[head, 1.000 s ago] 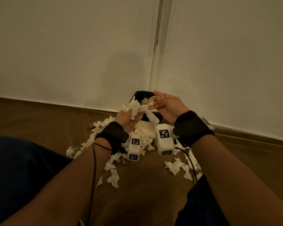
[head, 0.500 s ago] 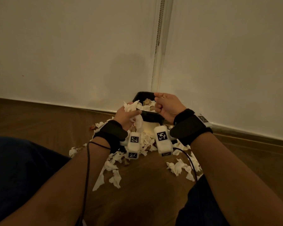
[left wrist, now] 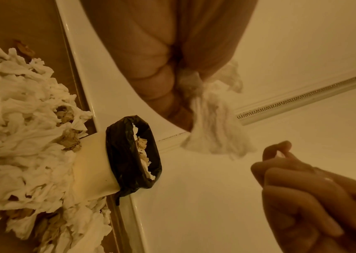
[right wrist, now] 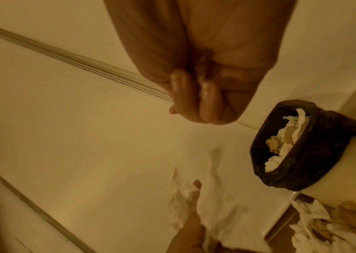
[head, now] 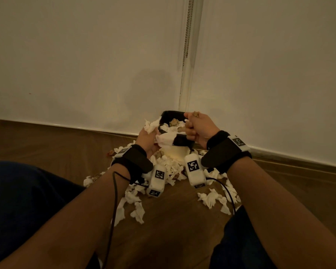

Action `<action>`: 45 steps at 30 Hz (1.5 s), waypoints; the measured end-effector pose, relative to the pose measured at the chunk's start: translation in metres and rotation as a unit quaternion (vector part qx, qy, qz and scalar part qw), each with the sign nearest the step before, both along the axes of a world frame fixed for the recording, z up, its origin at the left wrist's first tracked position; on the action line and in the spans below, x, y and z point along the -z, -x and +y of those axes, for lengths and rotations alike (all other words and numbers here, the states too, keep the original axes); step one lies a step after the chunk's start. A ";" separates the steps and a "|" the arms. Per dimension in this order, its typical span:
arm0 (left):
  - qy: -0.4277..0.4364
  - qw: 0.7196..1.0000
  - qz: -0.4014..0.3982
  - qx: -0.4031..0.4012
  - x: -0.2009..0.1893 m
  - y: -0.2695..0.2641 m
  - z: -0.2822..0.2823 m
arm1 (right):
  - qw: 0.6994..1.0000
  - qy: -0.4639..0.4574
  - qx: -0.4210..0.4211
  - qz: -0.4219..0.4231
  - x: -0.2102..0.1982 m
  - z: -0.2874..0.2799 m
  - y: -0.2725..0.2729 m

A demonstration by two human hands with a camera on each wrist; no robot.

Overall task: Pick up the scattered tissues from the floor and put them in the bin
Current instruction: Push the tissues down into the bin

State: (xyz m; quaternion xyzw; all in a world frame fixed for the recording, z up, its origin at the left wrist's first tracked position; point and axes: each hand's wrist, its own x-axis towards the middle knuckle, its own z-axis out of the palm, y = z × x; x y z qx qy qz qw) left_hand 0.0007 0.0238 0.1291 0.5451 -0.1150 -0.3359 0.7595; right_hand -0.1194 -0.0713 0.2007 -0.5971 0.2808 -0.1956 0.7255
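Note:
The small white bin point(head: 177, 154) with a black liner point(head: 173, 113) stands against the wall and holds white and brown tissues. At the bin's left rim my left hand point(head: 148, 135) grips a bunch of white tissue point(head: 151, 124), seen hanging from the fingers in the left wrist view point(left wrist: 211, 123). More white tissue point(head: 166, 137) drapes over the near rim. My right hand point(head: 195, 126) is a tight fist over the right rim, with a brown tissue scrap point(head: 197, 114) poking out of its top. In the right wrist view the fist point(right wrist: 203, 95) hides the scrap.
Several white and brown tissues point(head: 136, 199) lie on the wooden floor in front of and beside the bin point(head: 211, 197), piled thick at its base point(left wrist: 21, 137). A white wall with a beaded blind chain point(head: 186, 35) rises behind. My dark-clothed knees flank the pile.
The right hand has closed into a fist and shifted over the bin's right rim. The left hand has carried its white tissue up to the left rim. The view moved slightly closer.

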 end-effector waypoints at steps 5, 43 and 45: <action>0.025 0.999 0.018 0.028 -0.006 0.004 -0.003 | 1.000 0.000 0.021 -0.004 -0.002 -0.002 0.005; -0.359 0.705 -0.606 0.082 0.094 -0.115 -0.175 | 0.882 0.331 0.088 0.323 0.162 -0.164 -0.134; -0.405 0.661 -0.620 0.122 0.100 -0.116 -0.177 | 0.847 0.392 0.041 0.357 0.173 -0.158 -0.140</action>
